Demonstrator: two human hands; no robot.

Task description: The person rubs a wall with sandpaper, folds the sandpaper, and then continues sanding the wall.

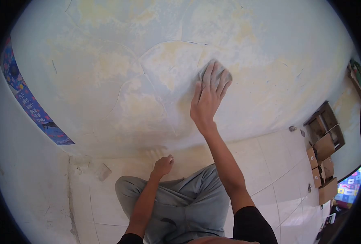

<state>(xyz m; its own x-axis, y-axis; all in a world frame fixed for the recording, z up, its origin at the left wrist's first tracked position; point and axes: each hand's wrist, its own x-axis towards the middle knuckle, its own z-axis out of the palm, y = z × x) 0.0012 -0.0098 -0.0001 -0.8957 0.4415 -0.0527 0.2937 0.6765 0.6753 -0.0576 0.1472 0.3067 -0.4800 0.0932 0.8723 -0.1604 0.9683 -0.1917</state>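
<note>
My right hand [207,99] presses a grey, cloth-like pad [226,76] flat against the wall [156,81], fingers spread over it. The wall has pale paint with yellowish worn patches and several cracks; one curved crack ends just above the pad. My left hand [163,166] is curled closed, low in front of the wall's base and above my crossed legs [184,207]. Its fingers face away, and I cannot tell what, if anything, is inside them.
A blue printed strip [34,107] hangs at the left corner. On the tiled floor [270,175] lies a small flat piece [104,172] near that corner. Opened cardboard boxes [322,166] and a dark wooden frame [325,124] stand at the right.
</note>
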